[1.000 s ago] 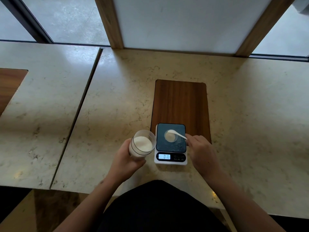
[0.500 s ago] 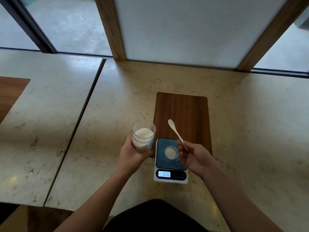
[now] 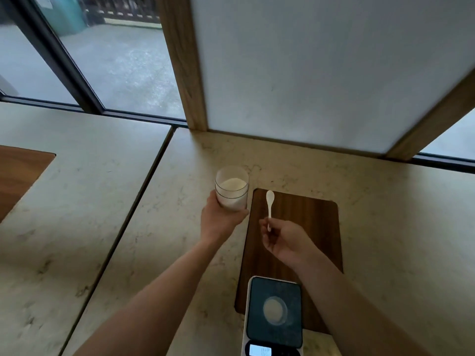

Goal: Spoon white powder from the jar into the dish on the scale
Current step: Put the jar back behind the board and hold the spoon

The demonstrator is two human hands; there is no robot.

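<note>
A clear jar (image 3: 232, 188) holding white powder is gripped from below by my left hand (image 3: 219, 219), stretched out over the counter left of the wooden board. My right hand (image 3: 284, 241) pinches the handle of a small white spoon (image 3: 270, 205), whose bowl points away from me and looks empty. The scale (image 3: 274, 317) sits at the bottom edge, well behind both hands, with a small clear dish (image 3: 275, 310) of white powder on its dark platform. Its lit display (image 3: 260, 351) is cut off by the frame.
A dark wooden board (image 3: 308, 227) lies under the scale's far end on the pale marble counter (image 3: 128, 201). A seam (image 3: 133, 209) splits the counter on the left. A wood-framed white panel (image 3: 321, 73) and windows stand behind.
The spoon left the dish on the scale and rose. Both hands, with jar and spoon, moved forward away from the scale, and the view tilted up toward the window.
</note>
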